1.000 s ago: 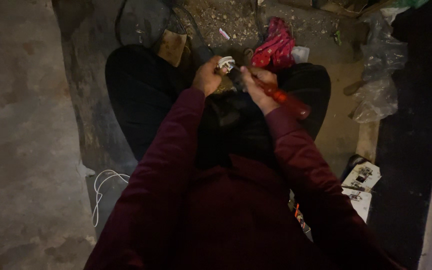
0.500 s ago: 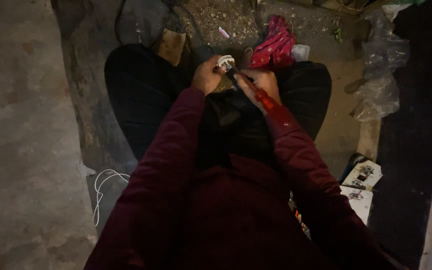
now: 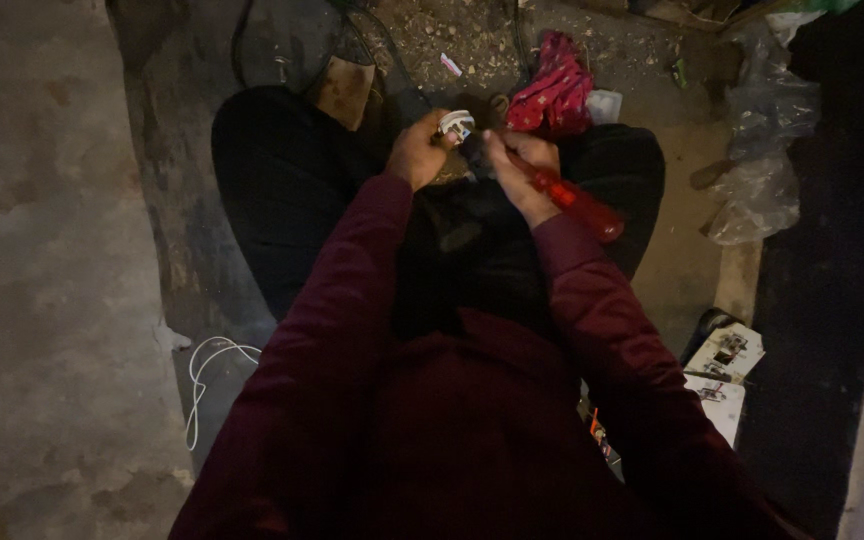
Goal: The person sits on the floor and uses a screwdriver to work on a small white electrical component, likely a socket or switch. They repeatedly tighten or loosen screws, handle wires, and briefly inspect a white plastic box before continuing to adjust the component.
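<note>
Seen from the head camera, the person sits cross-legged on a bare concrete floor (image 3: pixel 42 250), dark trousers filling the middle of the frame and maroon sleeves running up from the bottom edge. A red patterned cloth (image 3: pixel 555 90) lies at upper centre, just above the hands, with a small pale box (image 3: pixel 604 104) beside it. Crumpled clear plastic (image 3: pixel 767 150) sits at upper right, white printed cartons (image 3: pixel 727 365) at lower right, and a loop of white cord (image 3: pixel 207 375) at lower left.

The small white fitting (image 3: pixel 456 124), rounded with a dark part on top, is at upper centre over the lap. The left hand (image 3: pixel 417 152) has its fingers curled tight around it. The right hand (image 3: pixel 517 170) is closed around a red-handled screwdriver (image 3: pixel 572 200), its handle slanting toward the lower right and its tip hidden by the fingers.
</note>
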